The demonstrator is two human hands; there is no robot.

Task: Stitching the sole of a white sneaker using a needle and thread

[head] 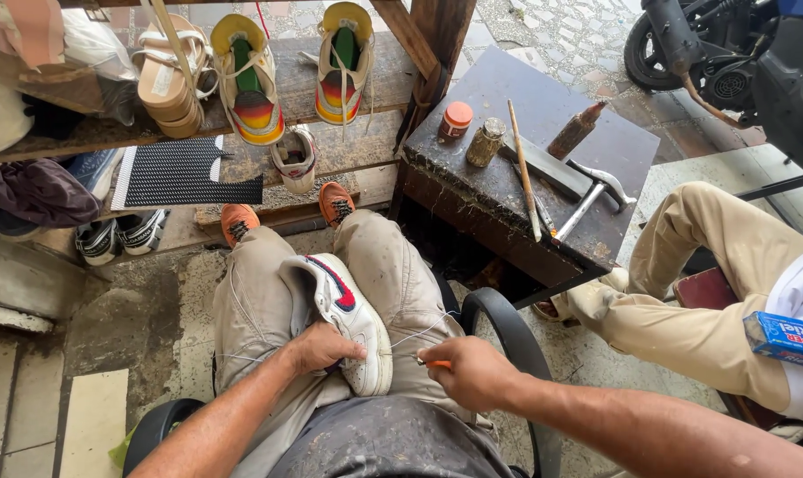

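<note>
Head view. Forearms enter from the bottom edge over a stained grey apron (393,438). Left hand (324,347): closed around the heel end of a white sneaker (344,314) with a red and dark side mark, which lies across the person's lap between the knees, toe pointing away. Right hand (472,372): pinched shut on an orange-handled awl (435,363), its tip just beside the sneaker's sole; a pale thread (419,332) runs from it to the shoe. Legs in worn beige trousers, feet in orange shoes (239,221).

Dark work block (508,106), right of the knees, top scuffed and glue-stained: orange-lidded jar (456,119) and small metal-topped jar (486,142) near its left edge; long wooden stick (524,168) lying across the middle; hammer (594,196) toward the near right corner; brown bottle (576,131) toward the far edge.

Wooden shelf (295,88), upper left: pair of yellow, green and red shoes (247,80), tan sandals (167,80), black patterned sheet (176,177) hanging at its front edge, one small shoe (295,159) below.

Floor: cracked concrete and pale tiles. A second person in beige trousers (711,292) sits at the right edge; a motorbike (729,53) stands in the top right corner.
</note>
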